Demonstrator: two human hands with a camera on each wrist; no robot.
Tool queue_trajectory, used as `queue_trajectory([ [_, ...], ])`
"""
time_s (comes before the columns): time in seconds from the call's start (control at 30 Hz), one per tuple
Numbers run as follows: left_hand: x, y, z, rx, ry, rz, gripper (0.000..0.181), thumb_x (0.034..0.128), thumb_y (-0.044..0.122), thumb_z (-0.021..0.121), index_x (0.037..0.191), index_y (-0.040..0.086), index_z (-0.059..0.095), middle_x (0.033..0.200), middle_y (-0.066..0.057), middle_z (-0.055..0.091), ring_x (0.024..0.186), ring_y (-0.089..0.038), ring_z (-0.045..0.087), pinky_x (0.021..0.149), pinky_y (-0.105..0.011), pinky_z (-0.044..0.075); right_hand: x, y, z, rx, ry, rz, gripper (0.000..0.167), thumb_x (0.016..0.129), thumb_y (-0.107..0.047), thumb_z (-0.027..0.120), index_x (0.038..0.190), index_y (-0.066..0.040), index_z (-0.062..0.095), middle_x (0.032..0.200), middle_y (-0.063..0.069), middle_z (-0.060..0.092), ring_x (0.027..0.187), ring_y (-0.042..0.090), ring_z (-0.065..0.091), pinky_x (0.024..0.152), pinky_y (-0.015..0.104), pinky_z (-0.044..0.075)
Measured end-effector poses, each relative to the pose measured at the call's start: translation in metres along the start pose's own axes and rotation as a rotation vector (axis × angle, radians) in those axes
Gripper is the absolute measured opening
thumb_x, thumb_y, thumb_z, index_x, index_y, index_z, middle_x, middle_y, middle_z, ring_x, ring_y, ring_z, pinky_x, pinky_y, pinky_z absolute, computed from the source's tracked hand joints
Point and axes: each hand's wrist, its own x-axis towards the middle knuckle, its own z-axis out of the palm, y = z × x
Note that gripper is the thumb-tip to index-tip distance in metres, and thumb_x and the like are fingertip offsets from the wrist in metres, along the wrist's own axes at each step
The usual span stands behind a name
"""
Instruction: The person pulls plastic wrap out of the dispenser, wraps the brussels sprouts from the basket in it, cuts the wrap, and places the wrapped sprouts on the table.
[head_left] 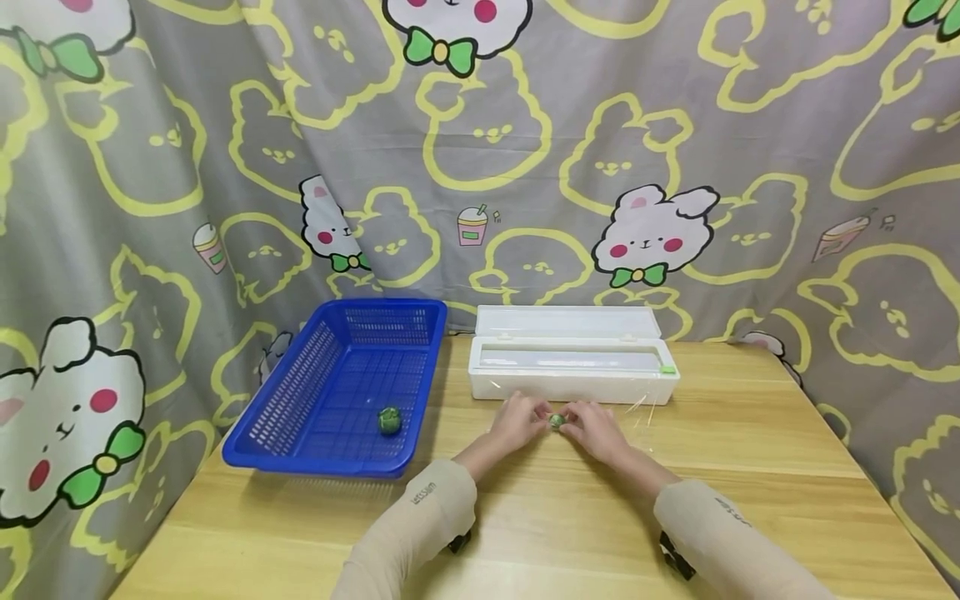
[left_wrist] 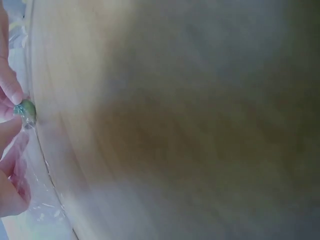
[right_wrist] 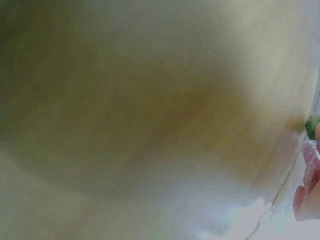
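In the head view, my left hand [head_left: 517, 421] and right hand [head_left: 595, 429] meet in front of the white box. Between their fingertips they pinch a small round green vegetable [head_left: 556, 421], its exact kind unclear. Clear plastic film [head_left: 642, 410] spreads from the box front onto the table around it. Both wrist views catch the vegetable [left_wrist: 27, 114] at the frame's edge, with shiny film clinging to it and fingers close about it. The white cling film dispenser [head_left: 573, 390] has its lid [head_left: 566, 322] raised and a green slider [head_left: 667, 369] at its right end.
To the left stands a blue plastic basket [head_left: 322, 463] with perforated sides. One green round vegetable [head_left: 389, 421] lies in it, near its front right corner. A patterned grey curtain [head_left: 517, 250] hangs behind and beside the wooden table [head_left: 562, 533].
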Motion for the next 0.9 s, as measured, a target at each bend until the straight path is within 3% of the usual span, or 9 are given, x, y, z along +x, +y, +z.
queue_trajectory([
  [0.17,-0.0003,-0.0012,-0.0022,0.088,-0.004,0.051,0.011,0.0757,0.018,0.072,0.086,0.020,0.072,0.087,0.009,0.069,0.080,-0.009,0.051,0.074,-0.023,0.039,0.0018,0.0033,-0.0011,-0.024,0.011,-0.019,0.016,0.075,-0.016,0.072,0.090,-0.011,0.067,0.083,0.002,0.065,0.081,0.022,0.055,0.075,0.045,0.038],
  [0.4,0.0000,-0.0038,-0.0044,0.150,-0.018,0.047,0.012,0.0800,0.018,0.068,0.090,0.022,0.073,0.093,0.009,0.069,0.084,-0.011,0.054,0.073,-0.023,0.039,0.0046,0.0016,-0.0017,-0.086,-0.014,-0.062,0.017,0.080,-0.018,0.067,0.096,-0.013,0.067,0.093,0.004,0.067,0.086,0.025,0.057,0.071,0.039,0.034],
  [0.53,-0.0035,-0.0023,-0.0060,0.251,-0.009,0.064,0.019,0.0814,0.021,0.068,0.099,0.026,0.071,0.100,0.008,0.066,0.090,-0.014,0.053,0.070,-0.024,0.037,0.0043,0.0012,-0.0020,-0.180,-0.001,-0.104,0.020,0.082,-0.019,0.065,0.101,-0.012,0.066,0.097,0.007,0.066,0.086,0.027,0.057,0.070,0.040,0.035],
  [0.67,-0.0059,-0.0002,-0.0055,0.348,0.005,0.119,0.023,0.0844,0.028,0.064,0.107,0.030,0.067,0.105,0.007,0.061,0.097,-0.014,0.049,0.074,-0.026,0.034,0.0038,0.0024,-0.0022,-0.253,0.020,-0.129,0.022,0.083,-0.020,0.064,0.104,-0.011,0.066,0.096,0.008,0.066,0.083,0.027,0.056,0.069,0.041,0.037],
  [0.77,-0.0062,0.0014,-0.0051,0.362,-0.014,0.145,0.022,0.0865,0.029,0.061,0.108,0.032,0.067,0.108,0.008,0.062,0.094,-0.012,0.048,0.072,-0.025,0.031,0.0042,0.0029,-0.0026,-0.262,0.022,-0.137,0.023,0.083,-0.020,0.064,0.105,-0.012,0.066,0.098,0.008,0.066,0.084,0.027,0.057,0.071,0.042,0.038],
  [0.9,-0.0050,0.0034,-0.0056,0.301,-0.069,0.105,0.025,0.0876,0.027,0.060,0.111,0.032,0.065,0.110,0.007,0.064,0.090,-0.012,0.048,0.069,-0.024,0.027,0.0066,0.0045,-0.0037,-0.236,0.010,-0.125,0.024,0.083,-0.021,0.065,0.105,-0.012,0.065,0.100,0.008,0.066,0.087,0.027,0.057,0.072,0.042,0.038],
])
